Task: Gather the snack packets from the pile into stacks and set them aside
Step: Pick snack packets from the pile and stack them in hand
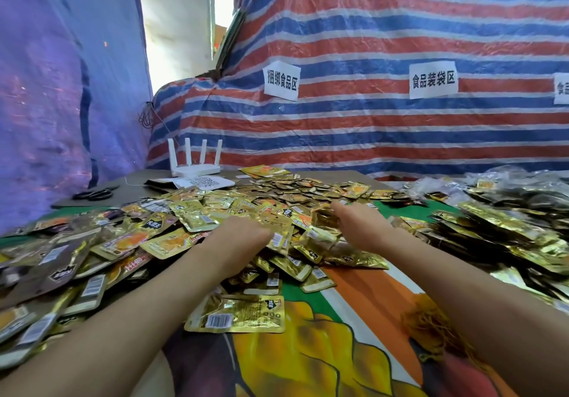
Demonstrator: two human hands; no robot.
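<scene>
A wide pile of gold foil snack packets [191,221] covers the middle and left of the table. My left hand [243,235] lies knuckles-up on the pile, its fingertips bent down among the packets; whether they grip anything is hidden. My right hand [361,224] reaches in from the right and its fingers curl round a small bunch of gold packets [323,219]. The two hands are about a hand's width apart. One packet [237,313] lies alone, label side up, in front of the pile.
Rows of gathered packets [508,230] lie along the right side. A tangle of orange rubber bands [431,329] sits under my right forearm. At the back left are a white router [197,164], a printed sheet [204,182] and black scissors [95,195]. A striped tarp [369,125] rises behind.
</scene>
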